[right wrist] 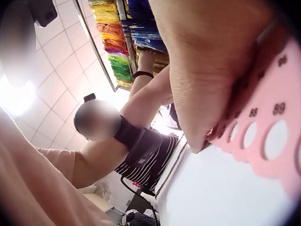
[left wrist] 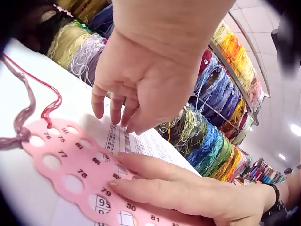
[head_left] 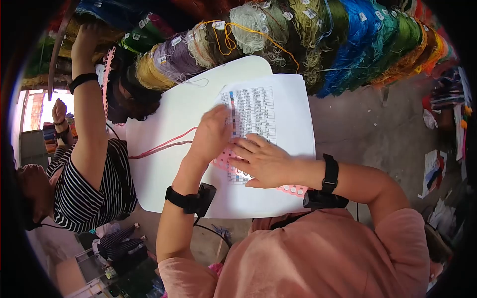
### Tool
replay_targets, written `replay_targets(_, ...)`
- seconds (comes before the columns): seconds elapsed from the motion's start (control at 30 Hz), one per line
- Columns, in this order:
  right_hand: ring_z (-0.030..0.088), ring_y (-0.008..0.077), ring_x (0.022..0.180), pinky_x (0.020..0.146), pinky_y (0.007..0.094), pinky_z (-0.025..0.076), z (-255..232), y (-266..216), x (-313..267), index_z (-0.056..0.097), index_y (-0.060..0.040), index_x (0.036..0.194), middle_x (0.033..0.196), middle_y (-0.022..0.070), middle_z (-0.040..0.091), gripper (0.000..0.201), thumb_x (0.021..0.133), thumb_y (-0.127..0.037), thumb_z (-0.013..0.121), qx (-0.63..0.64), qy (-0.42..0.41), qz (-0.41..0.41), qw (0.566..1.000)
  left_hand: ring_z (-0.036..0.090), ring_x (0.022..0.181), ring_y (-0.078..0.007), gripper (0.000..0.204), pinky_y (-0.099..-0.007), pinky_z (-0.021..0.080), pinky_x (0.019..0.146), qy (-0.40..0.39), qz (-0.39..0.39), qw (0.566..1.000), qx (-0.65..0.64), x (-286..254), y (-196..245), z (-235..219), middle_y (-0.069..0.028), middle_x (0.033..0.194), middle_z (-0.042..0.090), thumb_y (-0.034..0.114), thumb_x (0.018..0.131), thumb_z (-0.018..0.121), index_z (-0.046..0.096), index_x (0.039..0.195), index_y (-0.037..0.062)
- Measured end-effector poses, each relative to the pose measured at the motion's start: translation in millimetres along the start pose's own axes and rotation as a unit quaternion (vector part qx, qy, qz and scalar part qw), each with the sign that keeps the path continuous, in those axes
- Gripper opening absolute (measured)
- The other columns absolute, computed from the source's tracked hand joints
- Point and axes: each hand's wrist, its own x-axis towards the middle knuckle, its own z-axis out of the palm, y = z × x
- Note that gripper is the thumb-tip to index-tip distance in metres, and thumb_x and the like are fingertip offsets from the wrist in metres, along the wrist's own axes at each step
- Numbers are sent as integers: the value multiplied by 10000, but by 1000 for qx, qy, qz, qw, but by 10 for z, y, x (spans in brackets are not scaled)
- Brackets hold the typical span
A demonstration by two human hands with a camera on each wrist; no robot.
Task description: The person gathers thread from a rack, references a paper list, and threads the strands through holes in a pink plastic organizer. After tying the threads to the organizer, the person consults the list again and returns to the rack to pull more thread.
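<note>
A pink card with numbered holes (head_left: 223, 158) (left wrist: 61, 160) (right wrist: 277, 141) lies across a printed number table on white paper (head_left: 293, 109). My right hand (head_left: 268, 163) (left wrist: 188, 190) (right wrist: 207, 70) rests on the card with its fingers spread and fairly straight. Just beyond the card, my left hand (head_left: 212, 134) (left wrist: 146, 84) is over the table's coloured column, fingers bent loosely down and their tips at the paper; nothing shows held in them. Red thread (head_left: 169, 142) (left wrist: 49, 89) and mauve thread (head_left: 166, 147) (left wrist: 28, 103) are attached at the card's left end.
The paper lies on a white board (head_left: 164, 109). Tagged skeins of coloured thread (head_left: 248, 32) hang along the far side. At the left a person in a striped top (head_left: 89, 188) reaches an arm up toward the skeins.
</note>
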Motion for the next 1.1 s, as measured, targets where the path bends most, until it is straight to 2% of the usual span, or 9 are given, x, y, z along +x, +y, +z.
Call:
replay_targets(0.03,266,272,1188,988,408,141,-1,1,1,472,-65,1131,1192,131,398,561,689,-394,578,0,1,0,1000,530,914,-326,407,-352,439,792,30,-12,999,19,12,-4,0,-214,1033,519,34,697,554,460,1081,-60)
replay_targets(0.1,261,272,1194,991,412,148,-5,4,0,464,-70,1150,1209,135,386,579,676,-378,592,-1,3,0,1000,535,920,-292,515,-341,459,756,60,-171,974,-133,10,-63,54,-214,1051,501,54,680,605,396,1137,-60)
replay_targets(0.17,262,272,1193,984,413,152,3,6,-4,472,-61,1129,1206,140,388,547,691,-373,573,-8,21,-6,1000,484,993,-221,629,-312,446,734,62,-309,899,-303,61,-127,63,-200,1135,428,69,676,656,328,1198,-53)
replay_targets(0.27,268,268,1189,981,415,155,6,11,-3,482,-50,1101,1203,149,389,507,695,-341,563,0,32,-12,999,532,887,-192,636,-278,441,695,48,-365,862,-348,129,-35,-46,-173,1045,501,86,667,669,338,1192,-57)
replay_targets(0.47,278,257,1184,976,417,165,-8,25,14,495,-36,1050,1193,162,393,450,673,-269,572,57,-5,-52,997,557,673,-135,402,-257,451,620,-26,-386,819,-423,76,-112,-53,-100,810,596,114,674,683,525,997,-65)
replay_targets(0.7,329,273,1148,957,406,213,-24,19,69,476,-63,1077,1211,147,374,513,584,-138,599,139,-49,-105,983,560,685,-101,227,-237,453,622,103,-371,762,-521,-389,-5,-66,-63,814,603,85,771,592,552,957,-40)
replay_targets(0.8,371,289,1093,921,389,262,-42,-147,94,474,-60,1069,1171,140,389,527,553,-55,580,193,-119,-108,968,533,658,-78,185,-219,430,596,165,-372,748,-525,-684,87,-135,-38,778,596,83,781,579,571,923,-35)
replay_targets(0.9,401,308,1026,857,406,320,-25,-287,18,468,-43,1061,1142,160,389,518,552,3,553,182,-96,-120,971,535,669,-81,170,-221,430,595,207,-378,727,-534,-1016,152,-209,-37,774,595,83,786,577,572,908,-35)
replay_targets(1.1,400,339,1023,844,405,352,-121,-921,32,432,-47,1127,1164,178,369,565,576,-6,549,180,-180,-182,950,553,708,-92,185,-223,445,646,337,-340,684,-551,-2088,482,-572,-56,813,600,48,784,566,562,942,-47)
